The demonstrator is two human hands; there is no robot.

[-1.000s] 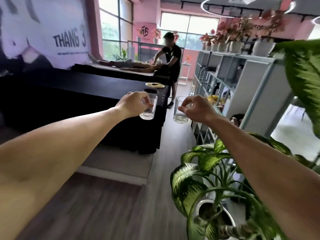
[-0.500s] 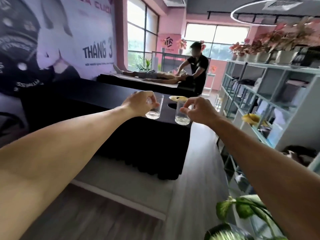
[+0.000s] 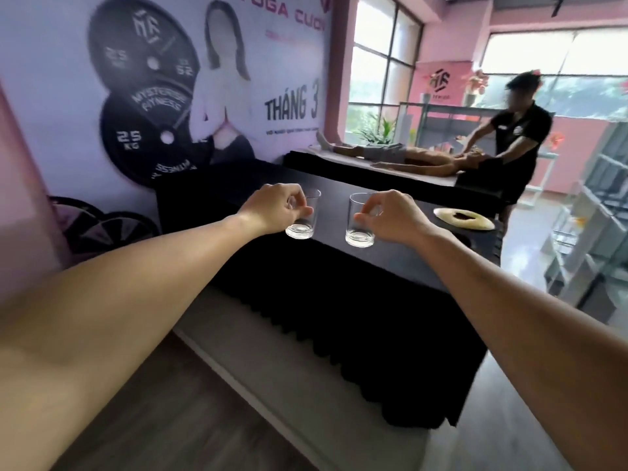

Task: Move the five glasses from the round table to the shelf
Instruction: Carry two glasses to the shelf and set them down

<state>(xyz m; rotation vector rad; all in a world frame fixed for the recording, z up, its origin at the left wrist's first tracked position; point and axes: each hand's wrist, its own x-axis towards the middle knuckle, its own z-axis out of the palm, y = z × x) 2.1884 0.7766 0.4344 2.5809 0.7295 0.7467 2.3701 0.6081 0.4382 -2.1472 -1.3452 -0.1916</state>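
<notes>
I see my arms stretched forward, left hand [image 3: 277, 207] pinching one clear, smooth, thick-bottomed cylindrical glass [image 3: 303, 217], right hand [image 3: 390, 215] pinching another glass [image 3: 359, 220], both upright in mid-air before the black-draped bed [image 3: 339, 283].

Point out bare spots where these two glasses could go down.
Bare black top of the near bed, left of the cream headrest pad. The far bed is crowded by a lying person. The left hand and right hand each hold a glass.

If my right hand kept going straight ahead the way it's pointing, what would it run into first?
Probably the black-draped massage table ahead. The right hand, gripping a clear glass, seems to hang above its top, so it may pass over; depth is unclear.
</notes>
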